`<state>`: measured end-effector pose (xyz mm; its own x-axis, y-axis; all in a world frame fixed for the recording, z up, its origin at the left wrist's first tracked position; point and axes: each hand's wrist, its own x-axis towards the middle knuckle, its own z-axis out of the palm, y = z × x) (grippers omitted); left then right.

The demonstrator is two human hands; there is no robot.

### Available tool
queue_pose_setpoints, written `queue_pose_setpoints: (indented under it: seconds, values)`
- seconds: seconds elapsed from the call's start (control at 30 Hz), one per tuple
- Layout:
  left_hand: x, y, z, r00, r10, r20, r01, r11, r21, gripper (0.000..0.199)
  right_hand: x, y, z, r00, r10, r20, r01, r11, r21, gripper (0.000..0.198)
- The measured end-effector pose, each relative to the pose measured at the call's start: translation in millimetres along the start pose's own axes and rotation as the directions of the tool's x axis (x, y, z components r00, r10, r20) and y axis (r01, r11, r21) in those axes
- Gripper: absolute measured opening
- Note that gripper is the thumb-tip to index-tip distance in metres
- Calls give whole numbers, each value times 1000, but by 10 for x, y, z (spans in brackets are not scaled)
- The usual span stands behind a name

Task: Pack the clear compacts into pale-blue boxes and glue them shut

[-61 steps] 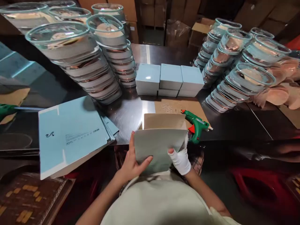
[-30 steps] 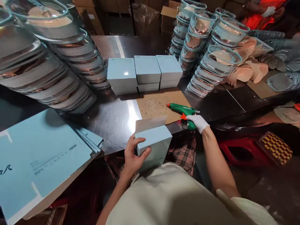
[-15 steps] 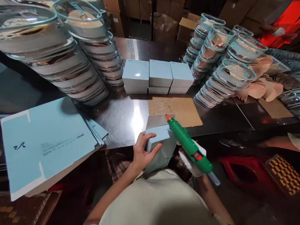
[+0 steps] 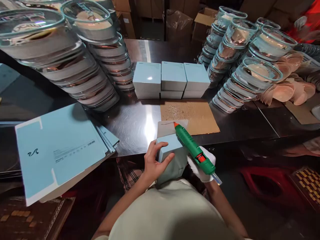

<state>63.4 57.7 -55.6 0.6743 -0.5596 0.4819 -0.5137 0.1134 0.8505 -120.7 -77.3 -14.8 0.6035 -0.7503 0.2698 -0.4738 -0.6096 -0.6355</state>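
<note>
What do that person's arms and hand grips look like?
The right grip wears a plain white glove; the left grip has no glove. The left forearm and right forearm are bare. The person's top is plain and pale.

Gripping light-blue box (image 4: 177,165) by its upper left edge with left hand (image 4: 155,163). Holding green glue gun (image 4: 187,140) in white-gloved right hand (image 4: 198,171), just right of that grip, with orange nozzle (image 4: 176,124) at raised flap (image 4: 171,130) bearing thin line (image 4: 167,123). Noting cardboard sheet (image 4: 202,118) beyond grip, then stacked boxes (image 4: 173,73); flat blue sheets (image 4: 65,143) left of grip.
</note>
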Motion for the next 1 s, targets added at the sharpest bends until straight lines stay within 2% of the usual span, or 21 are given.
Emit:
queue_pose_setpoints:
  seconds: [0.1,0.2,0.27,0.33,0.4,0.47,0.5,0.53,0.6,0.67,0.7,0.73,0.77,0.8,0.87,0.93,0.97,1.0]
  values:
    - [-20,-41,-26,999,-43,-10,43,999,3,31,-28,258,-87,986,149,-77,-147,989,35,30]
    - [-26,-63,-57,998,-67,-14,67,998,-20,31,138,467,-157,912,388,-131,-363,914,180,41]
    - [-25,-70,-77,998,-64,-12,64,996,-57,30,396,568,-197,854,516,-73,-470,823,321,47]
    - [-25,-74,-98,998,-58,-3,57,994,-91,30,726,651,-259,796,600,76,-568,699,434,52]
    - [-26,-81,-121,998,-55,3,55,993,-108,32,1034,711,-369,733,649,203,-668,630,397,57]
    - [-26,-90,-143,998,-57,2,57,991,-118,34,1234,714,-509,701,686,194,-711,654,258,57]
    - [-26,-95,-151,998,-61,2,61,990,-124,34,1279,680,-571,706,692,152,-708,680,191,56]
    - [-24,-99,-156,998,-64,7,65,989,-130,34,1288,617,-613,728,680,90,-685,714,144,55]
    - [-20,-102,-153,997,-75,27,78,987,-144,35,1219,408,-601,813,582,-15,-575,807,133,45]
    - [-18,-95,-135,995,-78,55,86,983,-161,38,1096,136,-445,904,424,48,-424,880,216,39]
    - [-21,-88,-121,995,-70,63,81,981,-175,39,1037,4,-329,924,346,161,-380,875,300,46]
    - [-26,-81,-106,996,-61,64,72,978,-194,41,988,-108,-205,917,277,287,-376,839,394,54]
    - [-32,-75,-89,997,-55,58,66,975,-211,41,950,-193,-89,890,226,396,-410,779,475,60]
    - [-40,-71,-73,997,-55,49,65,972,-224,42,922,-245,7,864,198,463,-449,719,530,62]
    - [-50,-79,-45,997,-80,15,81,965,-250,42,885,-263,99,863,166,478,-457,659,597,64]
    - [-45,-109,-34,994,-101,-39,84,946,-312,47,862,-210,58,881,12,473,-349,693,631,75]
    - [-37,-129,-37,993,-97,-67,68,934,-350,52,855,-178,5,866,-118,485,-256,729,635,80]
    - [-25,-150,-45,993,-81,-86,42,923,-383,56,852,-153,-55,832,-246,496,-148,764,628,81]
